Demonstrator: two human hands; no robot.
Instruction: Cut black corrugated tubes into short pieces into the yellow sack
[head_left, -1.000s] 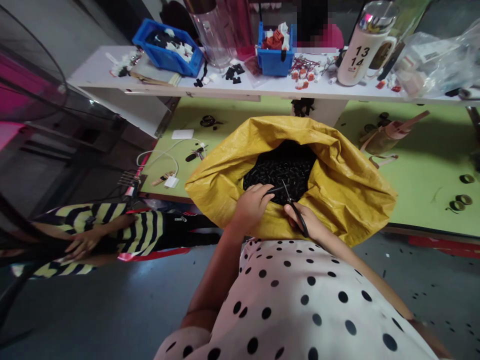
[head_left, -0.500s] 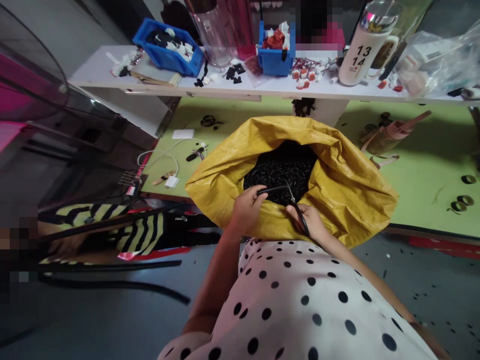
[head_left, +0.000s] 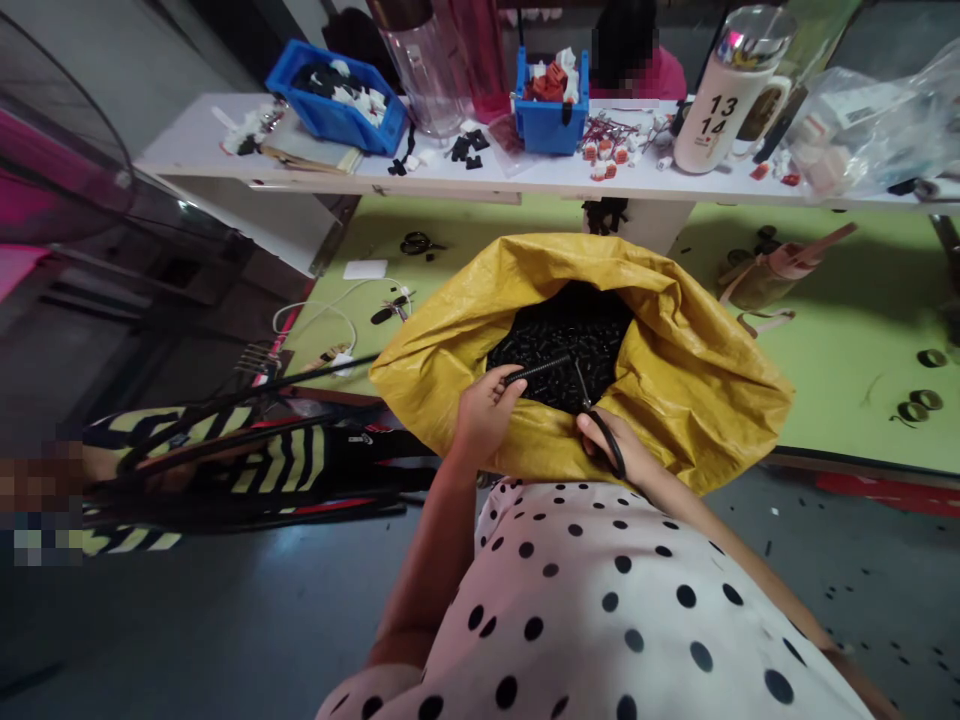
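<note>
A black ribbed tube [head_left: 541, 370] is pinched in my left hand [head_left: 486, 405], its free end pointing right over the open mouth of a yellow sack [head_left: 697, 350]. Inside the sack lie many short black pieces [head_left: 525, 345]. My right hand [head_left: 619, 445] holds black-handled scissors [head_left: 613, 446] at the sack's front rim, the fingers through or around the handles. The metal blades point up and away, close to the tube's far end; whether they touch it is too small to tell.
A white shelf [head_left: 480, 182] behind carries a blue bin [head_left: 337, 100], another blue bin [head_left: 551, 125] and a mug [head_left: 712, 125]. Another person in a striped top [head_left: 277, 460] is at the left with long black tubes. Spare scissors [head_left: 416, 243] lie on the green table [head_left: 847, 400].
The tube in my left hand now tilts upward to the right, and my left hand has shifted slightly left. The other person's long tubes have moved up toward the table.
</note>
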